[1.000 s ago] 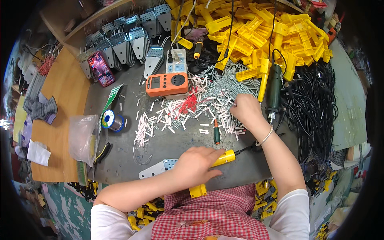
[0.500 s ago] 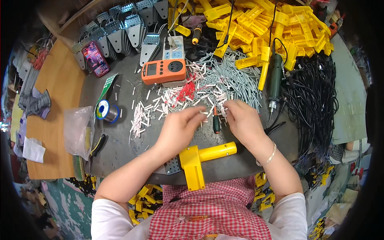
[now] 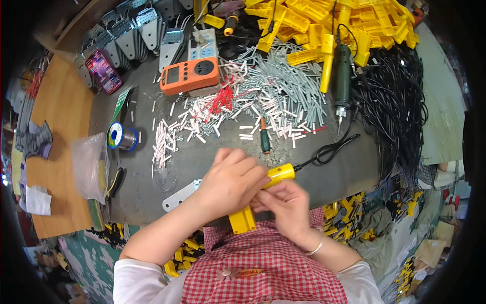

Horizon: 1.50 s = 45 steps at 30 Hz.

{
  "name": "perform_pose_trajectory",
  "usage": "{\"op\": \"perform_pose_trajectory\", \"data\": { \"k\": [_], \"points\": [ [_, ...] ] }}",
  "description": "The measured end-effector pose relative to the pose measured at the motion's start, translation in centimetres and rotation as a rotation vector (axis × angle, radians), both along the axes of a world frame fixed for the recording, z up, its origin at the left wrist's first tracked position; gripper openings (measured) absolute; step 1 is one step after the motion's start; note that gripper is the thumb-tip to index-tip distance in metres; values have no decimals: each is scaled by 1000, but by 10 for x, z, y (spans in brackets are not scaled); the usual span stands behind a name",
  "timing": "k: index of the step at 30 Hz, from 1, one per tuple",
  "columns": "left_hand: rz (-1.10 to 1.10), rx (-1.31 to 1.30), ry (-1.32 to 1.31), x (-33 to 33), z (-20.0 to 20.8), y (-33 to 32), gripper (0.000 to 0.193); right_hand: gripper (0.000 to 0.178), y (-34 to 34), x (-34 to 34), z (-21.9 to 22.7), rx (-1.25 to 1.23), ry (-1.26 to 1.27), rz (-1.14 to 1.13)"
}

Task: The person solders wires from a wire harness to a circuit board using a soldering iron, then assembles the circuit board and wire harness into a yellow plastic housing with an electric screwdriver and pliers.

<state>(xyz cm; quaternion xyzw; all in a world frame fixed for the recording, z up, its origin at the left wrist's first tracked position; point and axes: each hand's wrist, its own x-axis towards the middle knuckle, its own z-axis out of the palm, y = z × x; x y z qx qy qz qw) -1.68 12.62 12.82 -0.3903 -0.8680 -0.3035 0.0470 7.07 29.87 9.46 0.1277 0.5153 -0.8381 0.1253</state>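
A yellow plastic T-shaped housing [image 3: 243, 221] lies at the table's front edge, against the checked apron. My left hand [image 3: 228, 180] covers its middle from above, with fingers curled round it. From the right, my right hand [image 3: 289, 206] meets it below the tube end; its thumb and fingers are pinched together, and what is between them is hidden. A black cable [image 3: 329, 152] runs out of the tube end in a loop. Left of my left hand, a silver metal plate [image 3: 181, 196] sticks out. A small green-handled screwdriver [image 3: 265, 141] lies beyond my hands.
White sleeves [image 3: 161, 142], red pieces [image 3: 221, 100] and long screws [image 3: 298, 86] are heaped mid-table. Behind are an orange meter [image 3: 190, 77], metal plates [image 3: 126, 38] and yellow housings [image 3: 304, 25]. A dark electric screwdriver [image 3: 343, 76] and black cables [image 3: 390, 106] lie right; a solder spool [image 3: 121, 137] stands left.
Both hands have come back from the white sleeves to the yellow housing, which they now touch. The black cable now shows at its tube end. The whole view has shifted slightly.
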Motion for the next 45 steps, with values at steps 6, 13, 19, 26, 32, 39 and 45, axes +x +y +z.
{"op": "perform_pose_trajectory", "data": {
  "k": [6, 13, 19, 26, 32, 39, 45],
  "points": [
    [208, -25, 213, 9, -7, 10, 25, 22, -9, 11, 2, 573, 387, 77],
    [225, -210, 174, 9, -4, 7, 25, 6, 63, -58, 45, 991, 744, 89],
    [10, -313, 123, 18, 10, 22, 41, 70, 164, -201, -9, 1936, 444, -567],
    [66, -219, -7, 14, 2, 22, 41, 64, 145, -195, 32, 645, 346, -538],
    [95, -215, -13, 11, 4, 22, 44, 64, 81, -129, 57, 305, 634, -317],
    [125, -259, -2, 14, 3, 25, 42, 31, 67, -84, 85, 412, 493, 48],
    [129, -250, -24, 14, 4, 24, 39, 45, 42, -72, 110, 353, 581, 130]
  ]
}}
